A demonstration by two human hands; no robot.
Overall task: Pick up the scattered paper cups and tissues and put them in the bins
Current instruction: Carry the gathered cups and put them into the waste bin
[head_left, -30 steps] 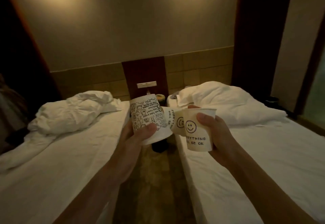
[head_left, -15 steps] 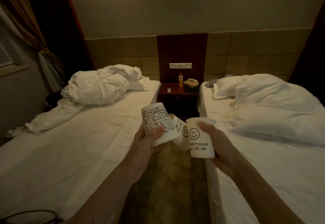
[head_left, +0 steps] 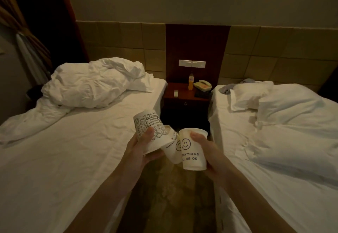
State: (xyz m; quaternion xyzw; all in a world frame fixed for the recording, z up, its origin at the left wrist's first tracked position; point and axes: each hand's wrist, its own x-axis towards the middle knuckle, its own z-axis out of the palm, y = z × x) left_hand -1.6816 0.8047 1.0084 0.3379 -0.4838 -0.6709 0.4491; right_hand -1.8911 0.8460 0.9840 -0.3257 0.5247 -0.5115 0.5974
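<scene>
left hand [head_left: 140, 152] grasps an inverted doodle-print paper cup [head_left: 148, 124] and a tilted smiley cup [head_left: 172, 147], touching the upright smiley cup [head_left: 192, 153] grasped by right hand [head_left: 210, 152].

Two slim, bare forearms run up to a bare left hand [head_left: 140, 151] and a bare right hand [head_left: 210, 153]; the fingernails seem short, though the dim light blurs them.

One bed [head_left: 64, 159] lies at nine o'clock, a second bed [head_left: 274, 205] at three; a dark nightstand [head_left: 184, 97] sits at twelve between them, against the panelled wall [head_left: 128, 46]; the floor [head_left: 175, 196] is possibly carpet.
</scene>
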